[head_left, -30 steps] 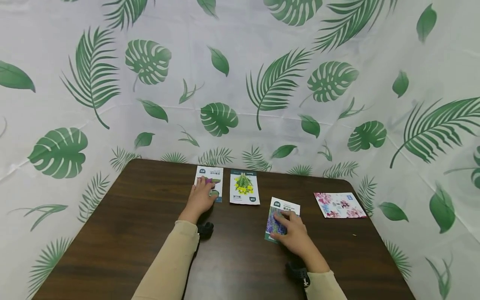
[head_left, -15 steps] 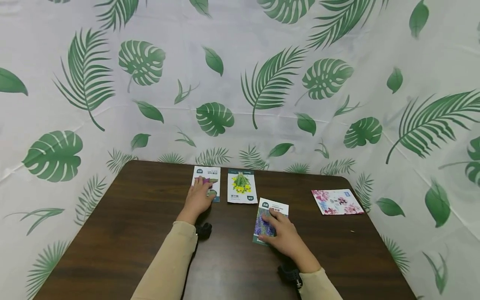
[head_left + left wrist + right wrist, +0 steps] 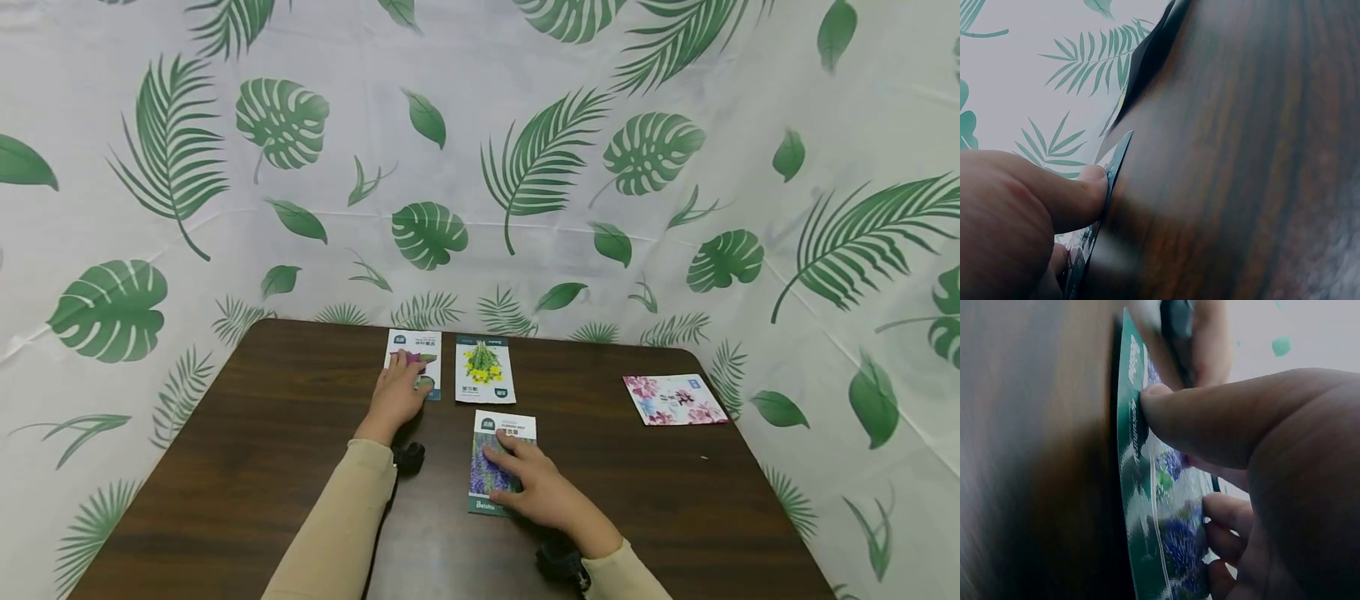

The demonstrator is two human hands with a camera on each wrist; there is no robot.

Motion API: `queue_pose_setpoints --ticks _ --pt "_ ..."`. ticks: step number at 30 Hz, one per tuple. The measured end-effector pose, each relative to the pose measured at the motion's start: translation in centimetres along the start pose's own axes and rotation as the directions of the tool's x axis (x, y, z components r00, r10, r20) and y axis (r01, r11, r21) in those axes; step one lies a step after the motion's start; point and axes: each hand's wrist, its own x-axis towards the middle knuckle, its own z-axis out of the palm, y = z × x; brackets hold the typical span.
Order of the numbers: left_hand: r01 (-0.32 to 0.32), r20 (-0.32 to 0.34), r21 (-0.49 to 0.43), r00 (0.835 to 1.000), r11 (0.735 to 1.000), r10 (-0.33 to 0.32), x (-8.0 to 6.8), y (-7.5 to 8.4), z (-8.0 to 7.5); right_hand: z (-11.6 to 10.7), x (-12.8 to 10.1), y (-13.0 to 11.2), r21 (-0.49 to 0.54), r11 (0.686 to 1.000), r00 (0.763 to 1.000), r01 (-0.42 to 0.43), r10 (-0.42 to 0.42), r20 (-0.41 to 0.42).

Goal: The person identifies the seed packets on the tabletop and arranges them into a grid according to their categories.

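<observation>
Directly beneath our right hand [image 3: 542, 493], flattened fingers [image 3: 501, 454] press the lavender seed packet [image 3: 498, 462], long axis running away from us; left hand [image 3: 395, 394] lies farther off.

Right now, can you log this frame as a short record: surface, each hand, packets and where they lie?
surface: dark wooden table
left hand: flat on the far-left seed packet
right hand: fingers pressing on the lavender seed packet, nearest the person
yellow-flower seed packet: untouched, right of the left hand's packet
pink floral packet: apart, far right
</observation>
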Motion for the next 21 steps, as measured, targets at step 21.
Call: queue_pose_setpoints --ticks 21 --pt "-0.02 0.297 0.117 0.955 0.993 -0.016 1.6 -0.8 -1.2 3.9 4.7 -5.3 -0.024 0.998 0.994 0.062 -0.059 0.087"
